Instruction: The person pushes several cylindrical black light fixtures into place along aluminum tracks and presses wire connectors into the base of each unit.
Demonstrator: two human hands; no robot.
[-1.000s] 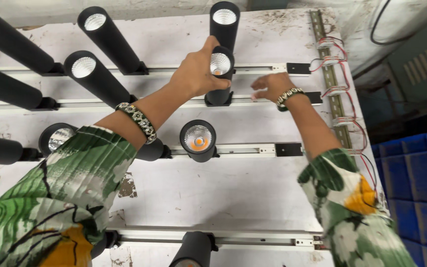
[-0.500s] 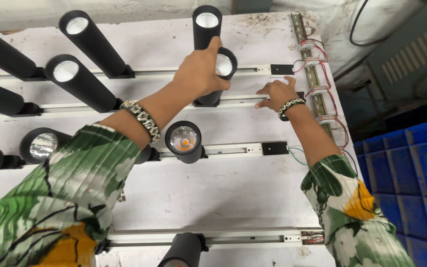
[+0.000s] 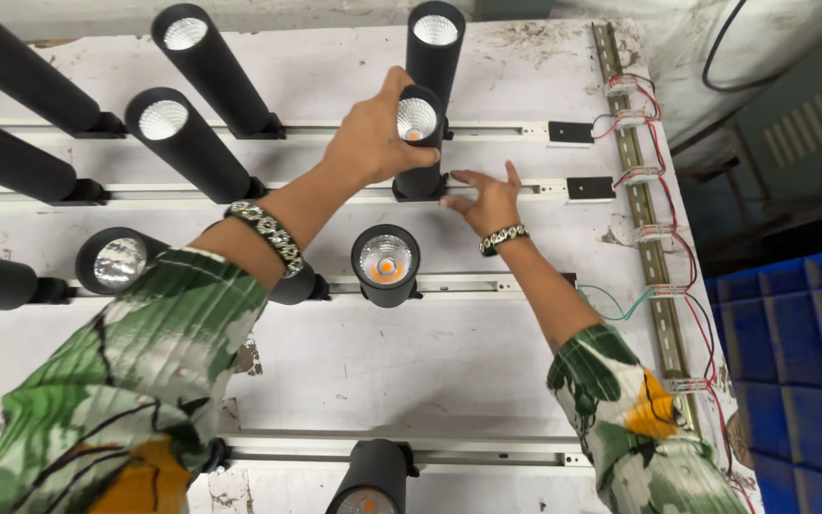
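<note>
Here the left hand (image 3: 373, 133) grips the black spotlight (image 3: 419, 143), hiding its body; right hand (image 3: 483, 202) lies open.

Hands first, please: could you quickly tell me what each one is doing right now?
Left hand: closed around the black cylindrical track spotlight.
Right hand: open, fingers spread, resting on the white mounting rail beside that spotlight's base.

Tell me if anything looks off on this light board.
The board is stained and its paint is flaking near the left sleeve. Loose green wires dangle at the right. The left hand grips one spotlight; the right hand rests by its base.
</note>
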